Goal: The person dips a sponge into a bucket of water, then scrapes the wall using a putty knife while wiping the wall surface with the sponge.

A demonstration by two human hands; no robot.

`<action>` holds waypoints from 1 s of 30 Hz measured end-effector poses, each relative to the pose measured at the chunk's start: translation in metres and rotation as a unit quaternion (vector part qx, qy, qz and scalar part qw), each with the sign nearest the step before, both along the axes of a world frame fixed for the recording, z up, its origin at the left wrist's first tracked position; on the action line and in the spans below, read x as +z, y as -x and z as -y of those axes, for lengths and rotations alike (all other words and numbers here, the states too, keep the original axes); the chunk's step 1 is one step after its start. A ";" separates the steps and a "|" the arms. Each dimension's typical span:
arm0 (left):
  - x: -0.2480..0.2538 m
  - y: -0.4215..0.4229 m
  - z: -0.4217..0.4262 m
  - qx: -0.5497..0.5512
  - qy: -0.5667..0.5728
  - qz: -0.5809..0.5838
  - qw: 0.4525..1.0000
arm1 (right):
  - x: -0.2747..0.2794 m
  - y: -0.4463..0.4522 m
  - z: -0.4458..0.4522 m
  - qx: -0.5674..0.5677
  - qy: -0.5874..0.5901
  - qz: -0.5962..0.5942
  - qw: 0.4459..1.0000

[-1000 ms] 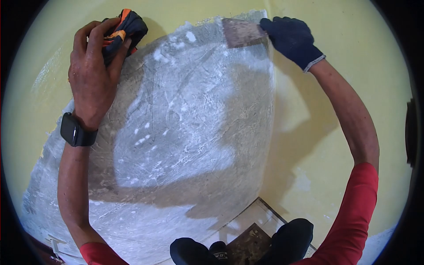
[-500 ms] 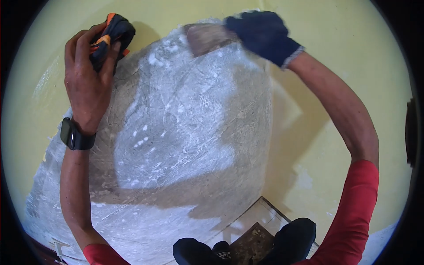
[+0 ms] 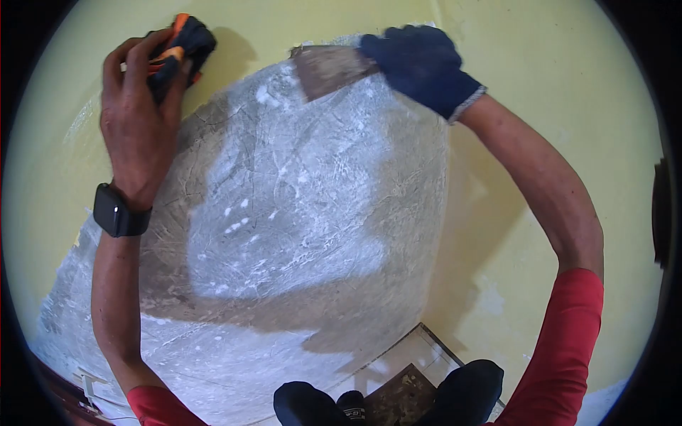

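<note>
My right hand (image 3: pixel 423 69), in a dark blue knitted glove, is closed on a scraper (image 3: pixel 328 71) with a wide, stained blade. The blade lies against the wall at the top of a bare grey patch (image 3: pixel 298 192), by the edge of the yellow paint (image 3: pixel 284 28). My fingers hide its handle. Ungloved, my left hand (image 3: pixel 138 131) is wrapped round a black-and-orange bundle (image 3: pixel 190 46) at the upper left, close to the wall. Its exact kind is hard to make out.
A dark smartwatch (image 3: pixel 121 211) is on my left wrist. Below, my knees (image 3: pixel 469 390) show beside a brown, stained board (image 3: pixel 399 397) near the wall's foot. A dark object (image 3: pixel 661 213) sits at the far right edge. Shadows of my arms fall across the wall.
The scraper blade has shifted slightly left and down along the patch's top edge. My left hand keeps its grip on the bundle, and the view has moved a little.
</note>
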State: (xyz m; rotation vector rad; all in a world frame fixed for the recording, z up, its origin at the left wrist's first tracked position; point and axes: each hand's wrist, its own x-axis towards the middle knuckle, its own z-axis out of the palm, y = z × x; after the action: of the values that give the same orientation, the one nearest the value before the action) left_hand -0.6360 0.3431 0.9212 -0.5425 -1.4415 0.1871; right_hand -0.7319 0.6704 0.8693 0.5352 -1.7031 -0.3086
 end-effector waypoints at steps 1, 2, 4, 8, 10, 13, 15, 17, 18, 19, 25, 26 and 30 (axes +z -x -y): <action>0.003 0.000 0.004 0.001 0.001 0.001 1.000 | 0.002 -0.010 0.016 0.009 0.000 0.008 1.000; 0.006 0.000 0.010 0.003 -0.005 -0.013 1.000 | 0.001 -0.007 0.019 -0.009 -0.005 -0.010 1.000; 0.008 -0.001 0.017 0.000 -0.021 -0.026 0.999 | -0.001 -0.003 0.004 0.013 -0.004 -0.043 0.999; 0.006 -0.002 0.030 0.020 -0.010 -0.043 0.999 | -0.008 0.008 -0.053 -0.038 0.002 -0.076 0.996; 0.005 0.001 0.031 0.024 -0.013 -0.038 0.999 | -0.009 -0.001 -0.051 -0.108 0.023 -0.020 0.994; 0.003 -0.001 0.026 0.020 -0.029 -0.018 0.999 | -0.009 0.004 -0.021 0.109 -0.045 -0.145 0.982; 0.003 0.001 0.026 0.013 -0.027 -0.031 0.999 | -0.003 -0.013 0.020 0.105 -0.066 -0.100 0.987; 0.004 0.002 0.025 0.012 -0.030 -0.044 0.999 | -0.001 -0.024 0.029 0.084 -0.061 -0.092 0.990; 0.004 0.002 0.027 0.020 -0.024 -0.047 0.998 | -0.003 -0.013 0.019 0.131 -0.048 -0.117 0.983; 0.004 0.002 0.029 0.030 -0.016 -0.049 0.998 | -0.005 0.002 -0.001 0.179 -0.034 -0.141 0.973; 0.005 0.004 0.034 0.027 -0.017 -0.045 0.999 | -0.031 0.000 -0.077 -0.127 0.071 0.023 0.989; 0.004 0.004 0.033 0.025 -0.015 -0.046 0.999 | -0.033 0.000 -0.077 -0.156 0.079 0.053 0.983; 0.003 0.004 0.033 0.032 -0.041 -0.010 0.999 | -0.042 -0.002 -0.076 -0.147 0.109 0.083 0.980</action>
State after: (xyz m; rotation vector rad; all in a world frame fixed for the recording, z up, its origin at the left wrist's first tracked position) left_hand -0.6397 0.3100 0.9240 -0.4276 -1.4412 0.1837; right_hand -0.7296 0.7459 0.8271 0.1496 -1.9524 -0.2885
